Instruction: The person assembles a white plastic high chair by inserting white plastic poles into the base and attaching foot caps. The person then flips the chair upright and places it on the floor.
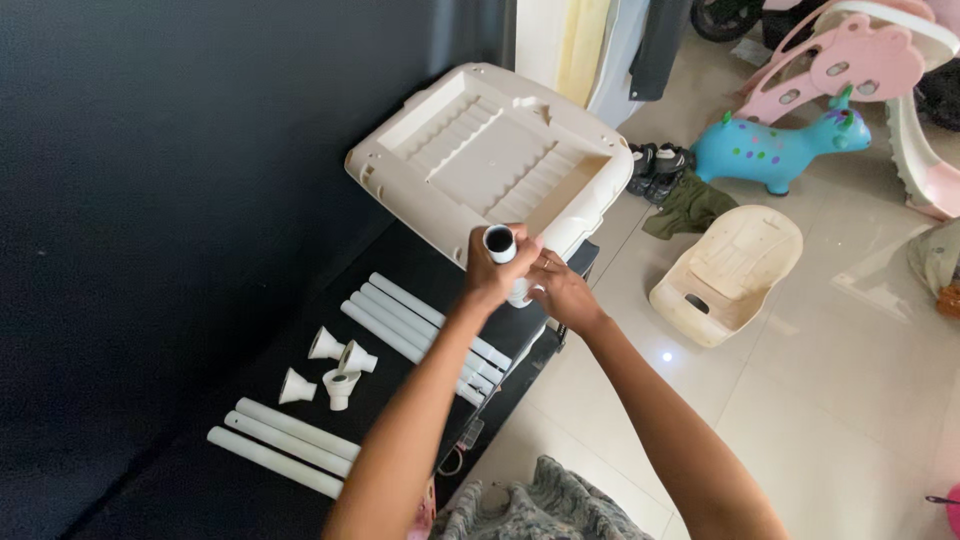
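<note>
My left hand (492,272) grips a short white tube (500,244), its open dark end facing up at me. My right hand (560,290) is closed around the lower part of that tube, right beside the left hand. Both hands are at the near corner of a large cream plastic tray-like seat part (470,150) that rests tilted on the black table (250,440). The tube's lower end is hidden by my fingers.
Several long white tubes (400,320) lie on the table, with more (280,445) nearer me and small white flared connectors (335,368) between them. On the tiled floor are a cream baby seat shell (728,270), a blue toy animal (775,148), shoes (658,162) and a pink slide (850,60).
</note>
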